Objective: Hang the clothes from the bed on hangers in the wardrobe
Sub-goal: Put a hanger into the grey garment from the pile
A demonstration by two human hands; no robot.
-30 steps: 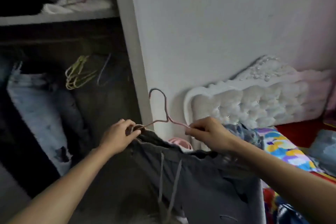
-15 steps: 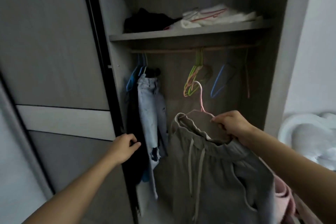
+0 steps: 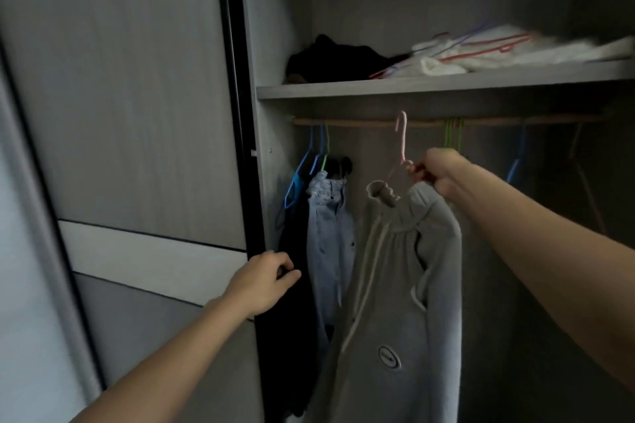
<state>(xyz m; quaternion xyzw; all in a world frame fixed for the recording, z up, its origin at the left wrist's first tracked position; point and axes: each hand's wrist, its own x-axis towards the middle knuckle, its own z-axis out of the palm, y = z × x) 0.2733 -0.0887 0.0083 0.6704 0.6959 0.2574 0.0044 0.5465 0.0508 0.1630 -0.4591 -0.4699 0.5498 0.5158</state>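
So the right hand (image 3: 443,175) has its grip closed on the hanger (image 3: 401,141), pants (image 3: 405,285) dangling under it. The hook's upright, tip level with the rail (image 3: 360,123). The left hand (image 3: 261,282) is lower, by the door (image 3: 137,113), grip unclear.

The grey sweatpants (image 3: 405,285) are showing a soft, matt, fleecy cloth that is gathering into fine folds at the waistband, with pale woven cords hanging down it and a small oval patch looking smoother than the fabric around it. The pink hanger (image 3: 401,137) is looking thin and smooth; whether it is coated wire or plastic cannot be told. The rail (image 3: 360,123) is reading as bare, matt wood. The shelf (image 3: 412,87) and the wardrobe door (image 3: 137,79) are showing a grey wood-grain finish, the door catching a faint sheen. The jeans (image 3: 330,233) are showing pale, faded denim. The black garment (image 3: 330,58) is lying dull beside fluffy-looking white cloth (image 3: 515,48).
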